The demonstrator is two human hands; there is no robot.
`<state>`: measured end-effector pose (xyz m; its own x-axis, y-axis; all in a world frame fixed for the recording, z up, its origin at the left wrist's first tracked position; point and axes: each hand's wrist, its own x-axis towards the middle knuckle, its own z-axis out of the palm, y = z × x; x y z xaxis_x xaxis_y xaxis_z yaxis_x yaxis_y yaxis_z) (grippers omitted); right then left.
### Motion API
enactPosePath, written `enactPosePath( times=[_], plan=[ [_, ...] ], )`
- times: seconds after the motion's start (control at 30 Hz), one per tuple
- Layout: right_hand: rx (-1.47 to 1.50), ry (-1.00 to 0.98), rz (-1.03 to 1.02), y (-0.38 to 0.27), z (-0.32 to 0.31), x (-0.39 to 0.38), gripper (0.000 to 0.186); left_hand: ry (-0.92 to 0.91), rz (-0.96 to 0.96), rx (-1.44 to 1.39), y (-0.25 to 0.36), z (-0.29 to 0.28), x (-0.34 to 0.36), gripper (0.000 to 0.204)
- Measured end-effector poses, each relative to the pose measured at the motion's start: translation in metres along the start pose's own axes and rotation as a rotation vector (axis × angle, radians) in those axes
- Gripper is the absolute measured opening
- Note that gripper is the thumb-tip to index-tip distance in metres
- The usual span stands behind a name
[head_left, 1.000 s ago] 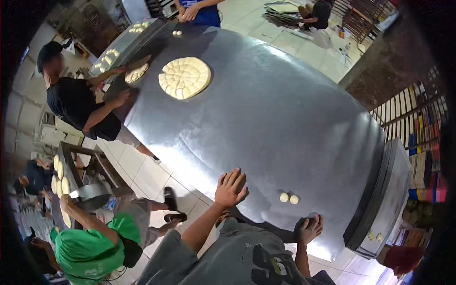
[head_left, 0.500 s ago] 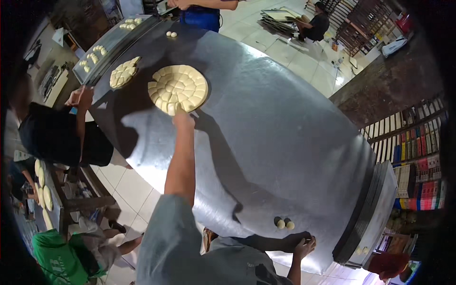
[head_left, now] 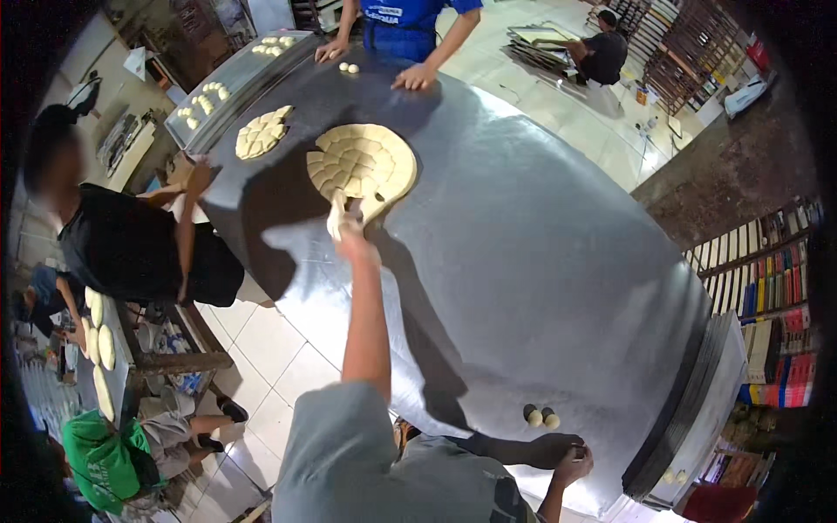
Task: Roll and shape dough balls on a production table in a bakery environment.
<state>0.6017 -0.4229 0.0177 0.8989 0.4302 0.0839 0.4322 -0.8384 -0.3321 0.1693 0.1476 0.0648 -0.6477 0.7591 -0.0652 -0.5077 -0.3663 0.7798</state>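
Note:
My left arm reaches over the metal table, and my left hand (head_left: 345, 232) is closed on a piece of dough (head_left: 338, 204) at the near edge of a round, flat dough disc (head_left: 364, 159) scored into many pieces. Gaps show in the disc beside my fingers, and its near right edge hangs out as a strip. At the near right of the table my right hand (head_left: 573, 466) is curled with the fingers closed; what lies under it, if anything, is hidden. Two small dough balls (head_left: 542, 419) sit just beyond it.
A smaller cut dough slab (head_left: 263, 132) and a tray of dough pieces (head_left: 200, 105) lie at the far left. Co-workers stand at the left (head_left: 148, 244) and far end (head_left: 399, 33), where two more balls (head_left: 349, 68) sit. Stacked metal sheets (head_left: 697, 392) line the right edge.
My left hand has drawn back from the disc with a piece of dough, leaving gaps at its edge. The far co-worker's hands have come down to the table. The whole view has shifted.

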Motion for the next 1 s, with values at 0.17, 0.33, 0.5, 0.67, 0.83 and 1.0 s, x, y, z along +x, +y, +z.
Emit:
enactPosePath(
  times=[0.17,0.33,0.5,0.67,0.83,1.0],
  plan=[
    [0.235,0.203,-0.141,-0.091,-0.020,-0.009,0.033,-0.486,-0.301,0.520,0.059,-0.039,-0.168,0.015],
    [0.783,-0.579,-0.428,-0.243,-0.031,-0.040,0.036,-1.254,-0.673,0.793,0.072,-0.090,-0.247,0.022],
    [0.946,-0.824,-0.643,-0.297,0.020,-0.075,0.034,-1.849,-1.324,0.396,0.076,-0.079,-0.241,0.025],
    [1.053,-1.464,-0.007,-0.312,0.046,-0.083,0.044,-1.694,-1.351,0.285,0.108,-0.064,-0.234,0.024],
    [1.309,-0.992,-0.213,-0.353,-0.048,-0.111,0.031,-1.042,-1.173,0.667,0.153,-0.077,-0.214,0.037],
    [0.998,-0.930,-0.438,-0.345,-0.064,-0.127,0.031,-1.102,-1.061,0.710,0.168,-0.080,-0.226,0.044]
  ],
)
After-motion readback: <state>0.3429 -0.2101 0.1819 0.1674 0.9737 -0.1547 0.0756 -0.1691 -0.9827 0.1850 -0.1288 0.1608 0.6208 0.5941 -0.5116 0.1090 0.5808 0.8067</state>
